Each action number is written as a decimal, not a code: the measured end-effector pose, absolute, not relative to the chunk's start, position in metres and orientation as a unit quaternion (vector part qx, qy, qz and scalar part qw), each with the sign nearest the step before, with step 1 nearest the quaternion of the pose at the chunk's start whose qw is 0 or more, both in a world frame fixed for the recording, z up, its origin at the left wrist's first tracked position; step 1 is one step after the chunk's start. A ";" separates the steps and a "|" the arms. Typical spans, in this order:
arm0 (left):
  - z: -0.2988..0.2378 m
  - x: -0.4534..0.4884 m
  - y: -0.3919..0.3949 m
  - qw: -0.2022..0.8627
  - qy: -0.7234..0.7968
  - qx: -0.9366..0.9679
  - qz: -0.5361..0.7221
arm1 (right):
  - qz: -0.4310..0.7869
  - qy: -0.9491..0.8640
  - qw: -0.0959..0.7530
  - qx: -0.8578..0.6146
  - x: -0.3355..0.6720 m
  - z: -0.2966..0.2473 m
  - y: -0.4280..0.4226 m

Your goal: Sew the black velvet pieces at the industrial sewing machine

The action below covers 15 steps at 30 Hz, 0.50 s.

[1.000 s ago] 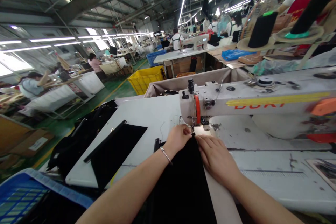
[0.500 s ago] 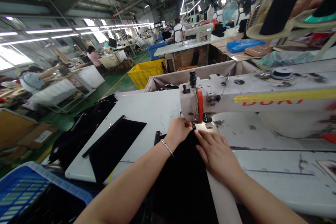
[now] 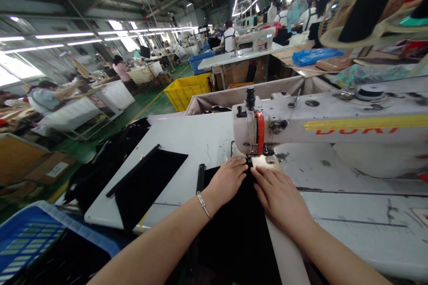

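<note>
A black fabric piece (image 3: 239, 227) lies under the needle area of the sewing machine (image 3: 257, 129) and hangs over the table's front edge. My left hand (image 3: 227, 180), with a silver bracelet at the wrist, rests flat on the fabric just left of the presser foot, fingers stretched out. On the fabric's right edge lies my right hand (image 3: 279, 193), fingers extended toward the needle plate. Both hands' fingertips are close to the foot. A dark strip (image 3: 200, 178) runs along the fabric's left side. Another black piece (image 3: 150, 182) with a similar strip lies farther left on the table.
A blue basket (image 3: 43, 218) with dark pieces stands at lower left. Black fabric (image 3: 100, 160) is heaped beyond the table's left edge. Behind the table are a cloth-lined bin (image 3: 207, 100) and a yellow crate (image 3: 189, 91). Thread cones (image 3: 366, 11) stand at upper right.
My left hand has gone from pinching near the presser foot to lying flatter on the fabric, fingers straighter. My right hand stays in nearly the same place. The view has shifted slightly.
</note>
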<state>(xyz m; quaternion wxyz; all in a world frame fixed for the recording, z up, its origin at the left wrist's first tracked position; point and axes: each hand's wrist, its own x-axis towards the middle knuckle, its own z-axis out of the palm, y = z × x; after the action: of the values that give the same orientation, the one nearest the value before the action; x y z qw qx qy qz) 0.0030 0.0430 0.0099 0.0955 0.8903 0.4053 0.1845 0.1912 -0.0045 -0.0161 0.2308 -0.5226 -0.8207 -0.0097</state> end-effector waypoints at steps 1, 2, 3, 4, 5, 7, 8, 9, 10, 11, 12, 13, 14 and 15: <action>0.010 0.003 0.044 0.092 0.404 0.892 0.183 | -0.010 -0.821 0.229 -0.524 0.191 -0.016 -0.004; 0.010 0.004 0.046 0.089 0.401 0.893 0.182 | -0.010 -0.821 0.228 -0.524 0.191 -0.016 -0.004; 0.010 0.004 0.047 0.087 0.396 0.896 0.182 | -0.011 -0.820 0.226 -0.525 0.191 -0.017 -0.004; 0.010 0.004 0.048 0.084 0.391 0.898 0.182 | -0.011 -0.820 0.225 -0.526 0.191 -0.017 -0.005; 0.009 0.004 0.049 0.082 0.386 0.901 0.182 | -0.011 -0.820 0.223 -0.527 0.191 -0.017 -0.005; 0.009 0.004 0.050 0.079 0.381 0.904 0.179 | -0.009 -0.820 0.221 -0.528 0.192 -0.018 -0.006; 0.009 0.003 0.049 0.078 0.383 0.904 0.175 | -0.007 -0.822 0.221 -0.525 0.193 -0.018 -0.007; 0.010 0.002 0.047 0.076 0.385 0.904 0.169 | -0.005 -0.825 0.222 -0.520 0.194 -0.019 -0.007; 0.012 0.000 0.043 0.076 0.384 0.906 0.159 | -0.003 -0.828 0.224 -0.514 0.195 -0.019 -0.008; 0.015 -0.002 0.036 0.081 0.379 0.910 0.145 | -0.001 -0.831 0.227 -0.508 0.196 -0.020 -0.009; 0.019 -0.004 0.027 0.091 0.367 0.917 0.126 | 0.000 -0.833 0.230 -0.502 0.197 -0.020 -0.009; 0.023 -0.006 0.014 0.107 0.347 0.926 0.105 | 0.000 -0.835 0.232 -0.499 0.198 -0.021 -0.009; 0.028 -0.009 0.001 0.125 0.322 0.934 0.085 | -0.001 -0.835 0.234 -0.498 0.198 -0.021 -0.009; 0.033 -0.011 -0.014 0.143 0.298 0.941 0.067 | -0.003 -0.834 0.236 -0.498 0.199 -0.021 -0.009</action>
<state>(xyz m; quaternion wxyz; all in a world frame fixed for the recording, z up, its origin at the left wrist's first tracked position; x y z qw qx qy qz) -0.0110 -0.0138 0.0333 0.1431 0.9413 0.2984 0.0666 0.1986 -0.0091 -0.0210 0.2356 -0.4984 -0.8343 -0.0029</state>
